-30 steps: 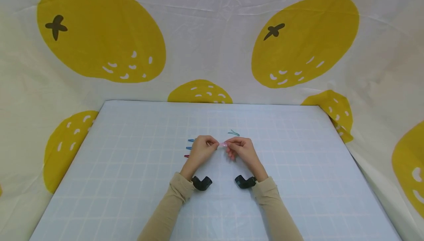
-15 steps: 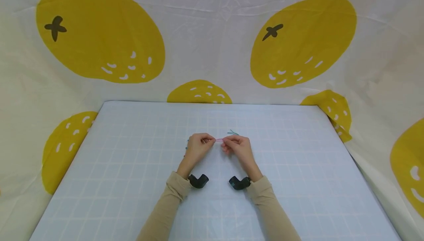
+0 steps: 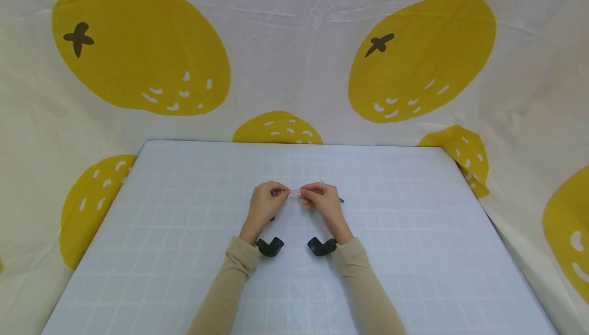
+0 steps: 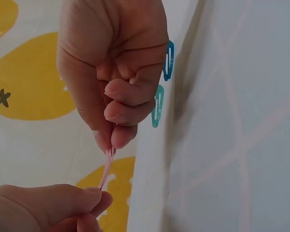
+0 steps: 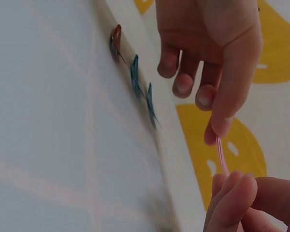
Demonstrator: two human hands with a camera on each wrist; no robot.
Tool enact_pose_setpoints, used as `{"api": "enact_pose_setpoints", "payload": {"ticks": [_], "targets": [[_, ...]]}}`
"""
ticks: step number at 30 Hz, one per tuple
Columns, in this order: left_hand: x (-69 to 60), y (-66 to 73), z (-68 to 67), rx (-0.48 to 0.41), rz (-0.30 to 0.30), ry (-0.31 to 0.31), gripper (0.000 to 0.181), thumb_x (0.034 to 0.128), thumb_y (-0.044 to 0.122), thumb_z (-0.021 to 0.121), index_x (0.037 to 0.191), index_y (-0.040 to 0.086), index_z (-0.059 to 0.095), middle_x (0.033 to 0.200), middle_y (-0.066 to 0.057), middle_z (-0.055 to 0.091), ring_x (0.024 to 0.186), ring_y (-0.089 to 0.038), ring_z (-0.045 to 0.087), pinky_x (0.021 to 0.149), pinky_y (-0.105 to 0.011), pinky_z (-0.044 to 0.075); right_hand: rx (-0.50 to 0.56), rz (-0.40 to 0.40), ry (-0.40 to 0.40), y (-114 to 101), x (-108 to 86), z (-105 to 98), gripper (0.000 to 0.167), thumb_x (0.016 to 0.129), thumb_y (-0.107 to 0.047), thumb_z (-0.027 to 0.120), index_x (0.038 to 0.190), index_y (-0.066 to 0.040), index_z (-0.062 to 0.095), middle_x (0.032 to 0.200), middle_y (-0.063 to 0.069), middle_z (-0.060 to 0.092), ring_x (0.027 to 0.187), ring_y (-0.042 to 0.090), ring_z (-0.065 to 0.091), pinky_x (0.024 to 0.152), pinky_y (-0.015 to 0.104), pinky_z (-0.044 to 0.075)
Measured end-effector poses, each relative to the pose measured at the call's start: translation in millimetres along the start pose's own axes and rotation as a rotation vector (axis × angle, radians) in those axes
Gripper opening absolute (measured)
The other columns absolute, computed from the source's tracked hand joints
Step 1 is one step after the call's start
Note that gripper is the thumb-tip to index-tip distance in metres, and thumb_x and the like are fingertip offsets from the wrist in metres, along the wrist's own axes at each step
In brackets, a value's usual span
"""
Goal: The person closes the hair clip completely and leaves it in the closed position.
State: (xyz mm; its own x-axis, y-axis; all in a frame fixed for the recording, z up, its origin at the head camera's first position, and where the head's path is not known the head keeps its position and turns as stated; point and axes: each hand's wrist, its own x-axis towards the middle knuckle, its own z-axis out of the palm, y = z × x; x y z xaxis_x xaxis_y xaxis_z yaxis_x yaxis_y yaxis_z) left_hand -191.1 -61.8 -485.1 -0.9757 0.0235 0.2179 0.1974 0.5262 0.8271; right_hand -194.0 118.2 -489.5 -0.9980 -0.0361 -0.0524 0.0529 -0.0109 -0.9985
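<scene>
A thin pink snap hair clip point(image 3: 295, 192) spans the gap between both hands above the table. The left hand point(image 3: 267, 203) pinches one end between thumb and index finger. At the other end, the right hand point(image 3: 323, 202) pinches it the same way. The left wrist view shows the clip's narrow pink strip point(image 4: 107, 169) running between the two sets of fingertips. Its ends are hidden by the fingers. Beyond the left hand in that view lie a blue hair clip point(image 4: 169, 60) and a teal hair clip point(image 4: 157, 106).
In the right wrist view, a red clip point(image 5: 116, 41) and two blue clips point(image 5: 135, 77) lie in a row on the table. The white gridded tabletop point(image 3: 414, 253) meets a lemon-print cloth point(image 3: 285, 43) at its back edge. Black wrist cameras point(image 3: 270, 247) jut inward from both wrists.
Both hands have moved left and slightly farther away with the pink hair clip between them. A blue clip now shows beside the right hand; the clips at left are mostly covered.
</scene>
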Motion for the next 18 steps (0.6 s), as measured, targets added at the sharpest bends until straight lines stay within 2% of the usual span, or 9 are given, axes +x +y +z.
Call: {"api": "enact_pose_setpoints", "payload": {"ticks": [6, 9, 12, 14, 18], "targets": [[-0.8, 1.8, -4.2, 0.096, -0.107, -0.021, 0.009, 0.0867, 0.018, 0.074, 0.088, 0.01, 0.079, 0.06, -0.001, 0.058, 0.046, -0.013, 0.05, 0.046, -0.028, 0.039, -0.011, 0.014, 0.02, 6, 5.1, 8, 0.011, 0.088, 0.002, 0.071, 0.096, 0.01, 0.07, 0.072, 0.012, 0.069, 0.053, 0.013, 0.059, 0.051, 0.024, 0.051], [-2.0, 3.9, -3.5, 0.179, -0.139, -0.029, 0.011, 0.0875, 0.02, 0.074, 0.09, 0.011, 0.08, 0.062, -0.003, 0.063, 0.04, -0.014, 0.051, 0.044, -0.031, 0.041, -0.044, 0.018, 0.02, 10, 7.1, 11, 0.01, 0.088, 0.001, 0.071, 0.094, 0.01, 0.07, 0.071, 0.013, 0.069, 0.051, 0.012, 0.059, 0.05, 0.024, 0.051], [-2.9, 4.8, -1.3, 0.288, -0.123, -0.015, 0.011, 0.0874, 0.022, 0.075, 0.091, 0.014, 0.081, 0.075, -0.003, 0.072, 0.053, -0.017, 0.06, 0.058, -0.034, 0.046, -0.085, 0.027, 0.023, 12, 8.1, 12, 0.011, 0.088, 0.0, 0.071, 0.093, 0.009, 0.071, 0.072, 0.014, 0.07, 0.05, 0.012, 0.059, 0.049, 0.023, 0.051], [-3.3, 5.5, 0.4, 0.367, -0.093, -0.003, 0.01, 0.0871, 0.023, 0.076, 0.09, 0.015, 0.081, 0.083, -0.004, 0.074, 0.065, -0.022, 0.064, 0.066, -0.038, 0.044, -0.106, 0.033, 0.028, 13, 8.1, 13, 0.01, 0.088, -0.001, 0.072, 0.092, 0.008, 0.072, 0.072, 0.014, 0.07, 0.05, 0.011, 0.059, 0.049, 0.023, 0.051], [-4.7, 7.3, 3.0, 0.508, -0.04, -0.005, 0.009, 0.0868, 0.024, 0.077, 0.09, 0.017, 0.081, 0.089, -0.005, 0.075, 0.075, -0.029, 0.065, 0.07, -0.041, 0.041, -0.138, 0.035, 0.042, 13, 7.0, 14, 0.008, 0.087, -0.001, 0.072, 0.09, 0.007, 0.072, 0.071, 0.014, 0.07, 0.049, 0.012, 0.059, 0.049, 0.023, 0.051]]}}
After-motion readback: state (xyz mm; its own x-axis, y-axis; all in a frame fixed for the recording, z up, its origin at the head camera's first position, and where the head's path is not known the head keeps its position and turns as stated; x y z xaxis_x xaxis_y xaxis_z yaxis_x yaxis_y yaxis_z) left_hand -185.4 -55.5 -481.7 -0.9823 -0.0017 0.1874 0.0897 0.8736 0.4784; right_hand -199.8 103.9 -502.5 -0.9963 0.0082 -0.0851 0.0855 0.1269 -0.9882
